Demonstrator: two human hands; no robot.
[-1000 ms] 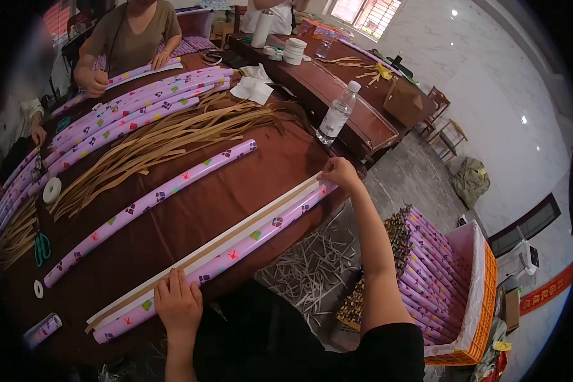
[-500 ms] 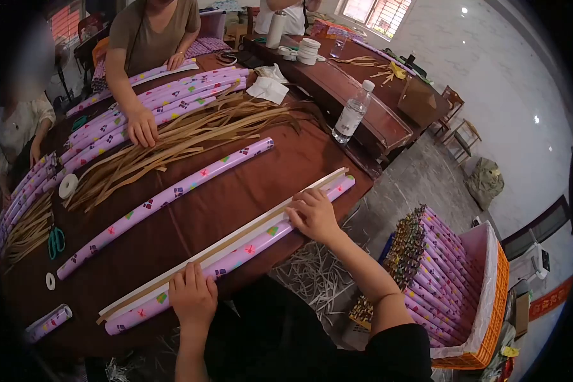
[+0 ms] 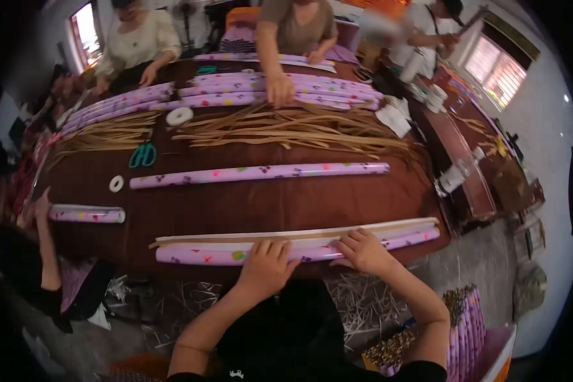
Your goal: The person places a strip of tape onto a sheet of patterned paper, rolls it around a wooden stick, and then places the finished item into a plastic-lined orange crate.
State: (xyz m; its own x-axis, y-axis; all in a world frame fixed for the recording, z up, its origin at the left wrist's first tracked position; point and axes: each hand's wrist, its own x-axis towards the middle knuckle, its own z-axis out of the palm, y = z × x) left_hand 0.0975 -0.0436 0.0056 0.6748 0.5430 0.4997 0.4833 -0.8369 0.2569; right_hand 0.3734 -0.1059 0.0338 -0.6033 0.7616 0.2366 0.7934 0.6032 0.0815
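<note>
A long roll of pink patterned wrap lies along the table's near edge, with a white edge and a tan strip running along its far side. My left hand rests on the middle of the roll, its fingers bent over the strip and its thumb spread to the right. My right hand grips the roll further right, fingers curled over the white edge. Beyond them lies another finished-looking pink roll that neither hand touches.
Tan strips, pink rolls, teal scissors and tape rings lie on the brown table. A bottle stands at right. Co-workers sit or stand around; one reaches toward the strips. Wrapped rolls fill a crate at lower right.
The view has swung left, so the table looks more level. My hands have come closer together along the roll. Another person's arm now shows at far left.
</note>
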